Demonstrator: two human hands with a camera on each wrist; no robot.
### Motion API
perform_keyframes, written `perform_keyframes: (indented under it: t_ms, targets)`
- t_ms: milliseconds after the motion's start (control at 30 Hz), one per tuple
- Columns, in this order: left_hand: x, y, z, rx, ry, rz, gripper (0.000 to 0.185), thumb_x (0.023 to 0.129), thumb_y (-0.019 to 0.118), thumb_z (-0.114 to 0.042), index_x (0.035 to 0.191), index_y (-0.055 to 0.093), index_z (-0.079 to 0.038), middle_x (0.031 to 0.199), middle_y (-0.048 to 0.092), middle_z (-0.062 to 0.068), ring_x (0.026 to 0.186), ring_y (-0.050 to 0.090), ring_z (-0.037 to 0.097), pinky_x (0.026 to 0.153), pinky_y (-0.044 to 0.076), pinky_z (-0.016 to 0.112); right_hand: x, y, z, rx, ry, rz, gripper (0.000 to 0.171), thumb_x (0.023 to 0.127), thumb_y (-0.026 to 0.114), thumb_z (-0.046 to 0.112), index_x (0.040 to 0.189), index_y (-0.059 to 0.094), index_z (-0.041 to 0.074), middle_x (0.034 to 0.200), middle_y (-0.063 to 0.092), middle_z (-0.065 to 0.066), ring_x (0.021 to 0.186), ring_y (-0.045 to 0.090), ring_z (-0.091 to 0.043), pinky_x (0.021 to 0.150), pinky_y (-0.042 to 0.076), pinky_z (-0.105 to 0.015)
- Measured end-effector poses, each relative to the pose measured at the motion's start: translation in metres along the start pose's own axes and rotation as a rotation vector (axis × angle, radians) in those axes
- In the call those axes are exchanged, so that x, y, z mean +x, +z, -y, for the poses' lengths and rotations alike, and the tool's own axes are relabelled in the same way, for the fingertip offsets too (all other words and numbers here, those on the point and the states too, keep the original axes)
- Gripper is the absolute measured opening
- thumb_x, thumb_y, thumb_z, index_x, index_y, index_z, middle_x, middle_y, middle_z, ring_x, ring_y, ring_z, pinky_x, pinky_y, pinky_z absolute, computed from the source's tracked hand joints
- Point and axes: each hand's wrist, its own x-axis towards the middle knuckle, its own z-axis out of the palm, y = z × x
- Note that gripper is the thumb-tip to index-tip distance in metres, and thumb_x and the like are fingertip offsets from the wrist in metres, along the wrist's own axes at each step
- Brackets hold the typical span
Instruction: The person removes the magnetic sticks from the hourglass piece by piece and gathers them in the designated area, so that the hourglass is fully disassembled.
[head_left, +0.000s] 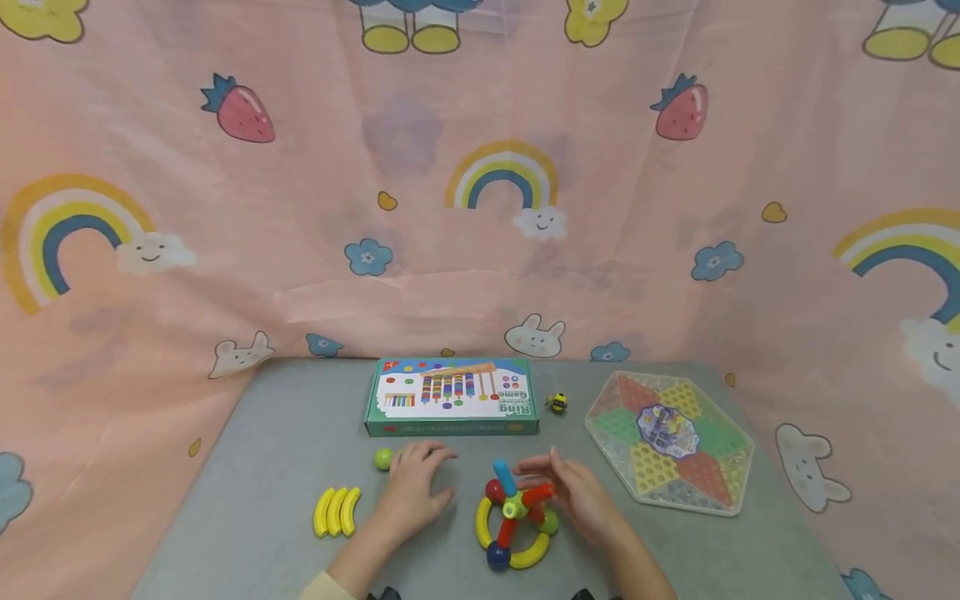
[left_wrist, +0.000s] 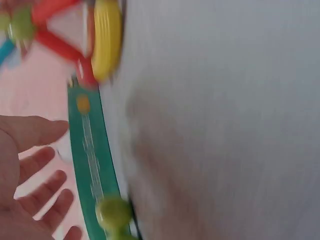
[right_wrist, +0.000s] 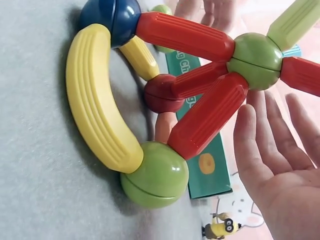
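Red plastic rods of a ball-and-stick frame (head_left: 506, 532) rise just beside the right hand (head_left: 577, 493), whose fingers are relaxed and a little bent, palm turned toward the frame. It grips nothing; whether a fingertip brushes the rods near the green hub (right_wrist: 257, 60) I cannot tell. Left of the frame, the left hand (head_left: 411, 487) hovers with thumb and fingers spread and nothing between them, a loose green ball (head_left: 383, 458) near its fingertips

The frame stands upright on the table (head_left: 262, 467), between the hands: curved yellow pieces and blue, red and green balls form its base, red rods meet at the hub, and a light blue rod (head_left: 504, 477), a red one and a light green one branch from there. The step in hand seems to be building, at a point between grips. A next move would call for a careful pinch on one loose piece and a light steadying touch, since the joints might slip if knocked

Farther left of the frame lie three curved yellow sticks (head_left: 337, 512); beyond it, a Ring Challenge Game box (head_left: 452, 427) and a small Minion figure (head_left: 557, 403); to its right, a Chinese checkers board (head_left: 643, 502)
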Motion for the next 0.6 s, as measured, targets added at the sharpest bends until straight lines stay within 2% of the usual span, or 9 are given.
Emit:
perform_keyframes:
  t_ms: [100,167,233,333,433,500,600]
  targets:
    - [-0.012,0.009,-0.015,-0.109,-0.012,0.107,0.046,0.080,0.083,-0.026,0.123,0.068,-0.021,0.123,0.063,-0.004,0.111,0.057,0.018,0.095,0.045,0.049,-0.006,0.000,0.000,0.016,-0.005,-0.074,0.076,0.104,0.027,0.062,0.137,0.053,-0.002,0.134,0.062,-0.020,0.123,0.060,-0.038,0.100,0.052,-0.034]
    - [-0.020,0.015,-0.023,-0.138,-0.015,0.202,0.046,0.084,0.080,-0.039,0.125,0.067,-0.025,0.122,0.064,-0.007,0.108,0.058,0.014,0.091,0.047,0.045,-0.011,0.000,0.001,0.042,-0.025,-0.129,0.075,0.105,0.027,0.061,0.137,0.052,-0.001,0.132,0.063,-0.021,0.120,0.062,-0.035,0.098,0.052,-0.034]
    - [-0.026,0.021,-0.030,-0.129,-0.017,0.298,0.050,0.085,0.074,-0.056,0.127,0.066,-0.030,0.123,0.063,-0.010,0.108,0.059,0.012,0.090,0.047,0.043,-0.018,0.001,0.001,0.066,-0.067,-0.168,0.071,0.107,0.026,0.056,0.139,0.049,-0.003,0.131,0.062,-0.023,0.117,0.063,-0.032,0.096,0.053,-0.034]
    - [-0.031,0.029,-0.037,-0.053,0.013,0.391,0.057,0.082,0.065,-0.073,0.126,0.065,-0.036,0.126,0.061,-0.012,0.115,0.058,0.014,0.093,0.047,0.046,-0.027,0.006,0.000,0.053,-0.141,-0.214,0.049,0.110,0.040,0.032,0.140,0.047,-0.006,0.133,0.058,-0.028,0.117,0.063,-0.028,0.095,0.054,-0.031]
    - [-0.033,0.036,-0.042,0.008,0.051,0.412,0.056,0.082,0.065,-0.074,0.123,0.067,-0.036,0.128,0.059,-0.010,0.117,0.058,0.016,0.092,0.046,0.047,-0.030,0.013,-0.002,-0.002,-0.160,-0.249,0.044,0.100,0.063,0.012,0.138,0.051,-0.005,0.136,0.056,-0.029,0.117,0.063,-0.023,0.095,0.055,-0.027]
    - [-0.034,0.039,-0.044,0.026,0.062,0.398,0.051,0.083,0.068,-0.069,0.118,0.070,-0.033,0.126,0.060,-0.010,0.114,0.058,0.016,0.090,0.047,0.045,-0.028,0.017,-0.004,-0.038,-0.139,-0.275,0.049,0.091,0.074,0.011,0.134,0.056,-0.001,0.135,0.057,-0.026,0.117,0.063,-0.020,0.095,0.055,-0.026]
    - [-0.033,0.041,-0.048,0.027,0.067,0.376,0.044,0.083,0.072,-0.064,0.111,0.074,-0.030,0.121,0.062,-0.010,0.106,0.059,0.012,0.086,0.048,0.042,-0.025,0.021,-0.005,-0.065,-0.083,-0.300,0.044,0.086,0.080,0.017,0.125,0.065,0.003,0.130,0.063,-0.022,0.113,0.065,-0.018,0.093,0.056,-0.026]
